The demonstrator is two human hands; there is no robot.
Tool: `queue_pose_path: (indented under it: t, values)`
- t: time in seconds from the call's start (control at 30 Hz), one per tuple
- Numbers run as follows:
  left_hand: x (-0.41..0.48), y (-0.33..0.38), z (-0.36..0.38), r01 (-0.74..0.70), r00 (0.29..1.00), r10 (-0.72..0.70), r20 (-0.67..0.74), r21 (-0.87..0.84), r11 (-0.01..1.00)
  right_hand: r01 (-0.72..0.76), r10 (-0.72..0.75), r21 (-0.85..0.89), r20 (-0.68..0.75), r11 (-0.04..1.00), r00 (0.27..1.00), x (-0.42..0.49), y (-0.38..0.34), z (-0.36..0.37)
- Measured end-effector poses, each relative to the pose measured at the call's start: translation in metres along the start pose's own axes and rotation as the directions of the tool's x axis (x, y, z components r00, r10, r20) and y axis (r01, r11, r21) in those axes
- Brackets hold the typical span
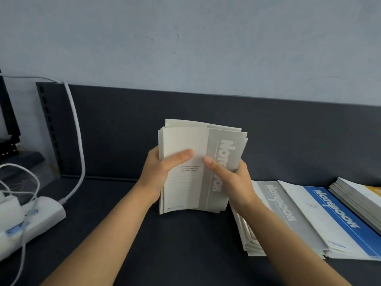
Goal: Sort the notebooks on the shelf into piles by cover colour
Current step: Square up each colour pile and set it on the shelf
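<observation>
Left hand (159, 172) clamps the grey stack (198, 168) upright above the shelf (144, 234), right hand (231, 180) grips its other edge. Thin, floppy, prob slippery covers, so hold both long edges. Grey pile (274, 213), blue pile (334, 219) sit w/ a yellow one at right.

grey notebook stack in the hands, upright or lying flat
Upright: the grey notebook stack stands on its bottom edge on the shelf, held by left hand and right hand.

Grey stack (198, 162) stands upright mid-shelf. At its 4 o'clock lie grey pile (274, 211), blue pile (329, 219), then yellow pile (358, 199), overlapping rightward.
</observation>
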State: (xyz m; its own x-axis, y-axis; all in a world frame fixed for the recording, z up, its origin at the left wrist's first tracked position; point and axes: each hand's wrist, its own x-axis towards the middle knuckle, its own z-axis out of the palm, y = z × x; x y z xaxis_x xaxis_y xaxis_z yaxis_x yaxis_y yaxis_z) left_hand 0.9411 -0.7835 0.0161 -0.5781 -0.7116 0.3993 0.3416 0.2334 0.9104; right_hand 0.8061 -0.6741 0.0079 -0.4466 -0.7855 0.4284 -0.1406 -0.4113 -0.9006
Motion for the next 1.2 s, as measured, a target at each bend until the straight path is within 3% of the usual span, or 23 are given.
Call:
queue_pose_path:
  t: [0.1,0.17,0.43,0.53,0.6,0.67,0.73,0.8,0.93,1.07,1.2]
  values:
    - [0.002,0.0,-0.002,-0.118,0.992,0.117,-0.043,-0.017,0.993,0.054,-0.052,0.055,-0.052,0.997,0.997,0.004,-0.006,-0.006]
    - [0.001,-0.002,0.0,-0.161,0.987,0.161,-0.014,-0.001,0.987,0.061,-0.061,0.061,-0.007,0.996,0.998,0.006,-0.004,-0.005]
    - [-0.003,-0.032,-0.002,-0.109,0.993,0.115,-0.022,0.186,0.976,-0.089,0.099,-0.098,0.094,0.991,0.991,0.005,0.014,-0.008]
    - [0.002,-0.02,-0.004,0.026,0.996,-0.007,-0.089,0.22,0.975,-0.181,0.182,-0.024,0.042,0.983,0.982,0.005,0.014,-0.009]
    - [0.007,-0.015,-0.008,0.215,0.975,-0.198,-0.105,0.189,0.958,-0.255,0.255,-0.014,0.012,0.967,0.967,0.006,0.014,-0.007]
    - [0.008,-0.015,-0.014,0.418,0.908,-0.404,-0.113,0.178,0.891,-0.298,0.292,-0.182,-0.058,0.937,0.955,0.008,0.018,-0.007]
    - [0.008,-0.021,-0.019,0.57,0.821,-0.557,-0.124,0.228,0.789,-0.284,0.255,-0.489,-0.128,0.825,0.959,0.013,0.023,-0.014]
    - [0.006,-0.029,-0.024,0.649,0.755,-0.638,-0.152,0.308,0.695,-0.263,0.201,-0.669,-0.17,0.696,0.965,0.014,0.023,-0.025]
    - [0.008,-0.042,-0.029,0.681,0.709,-0.68,-0.187,0.435,0.589,-0.289,0.216,-0.737,-0.196,0.611,0.956,0.011,0.01,-0.041]
    - [0.01,-0.04,-0.033,0.669,0.696,-0.689,-0.204,0.533,0.518,-0.349,0.384,-0.883,-0.218,0.313,0.897,0.01,-0.003,-0.058]
    - [0.008,-0.036,-0.039,0.644,0.683,-0.681,-0.264,0.657,0.391,-0.382,0.431,-0.91,-0.284,0.159,0.856,-0.001,-0.018,-0.11]
